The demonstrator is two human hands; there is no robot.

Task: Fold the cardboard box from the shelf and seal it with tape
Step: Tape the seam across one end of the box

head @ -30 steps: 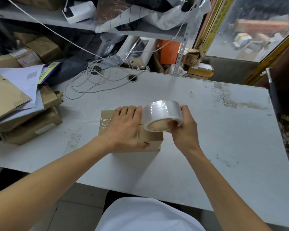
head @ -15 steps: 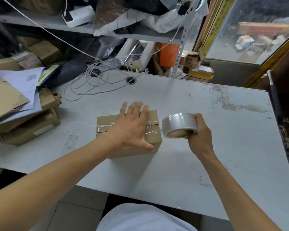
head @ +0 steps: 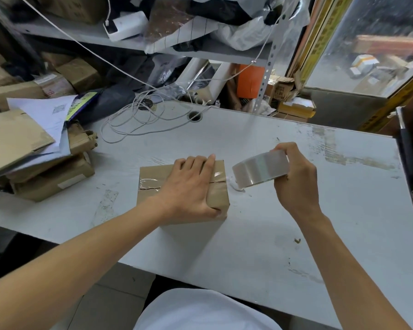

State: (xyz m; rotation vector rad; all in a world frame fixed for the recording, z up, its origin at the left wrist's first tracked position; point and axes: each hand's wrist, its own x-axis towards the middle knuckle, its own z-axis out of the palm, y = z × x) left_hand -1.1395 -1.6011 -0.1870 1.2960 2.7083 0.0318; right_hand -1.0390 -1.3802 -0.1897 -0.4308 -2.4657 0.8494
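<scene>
A small brown cardboard box [head: 150, 179] sits closed on the white table [head: 260, 234], with clear tape along its top seam. My left hand [head: 191, 186] lies flat across the top of the box, fingers over the far edge and thumb on the near right corner. My right hand [head: 296, 179] grips a roll of clear tape [head: 260, 171] just right of the box. A stretch of tape runs from the roll down toward the box's right side.
Stacked flat cardboard and papers [head: 34, 148] crowd the table's left side. A coil of white cable [head: 138, 120] lies at the back by a cable hole [head: 194, 115]. A cluttered metal shelf [head: 200, 51] stands behind. Old tape marks [head: 343, 158] streak the right.
My right hand carried the tape roll from above the box, across it to the right and down past its right edge. My left hand flattened on the box top.
</scene>
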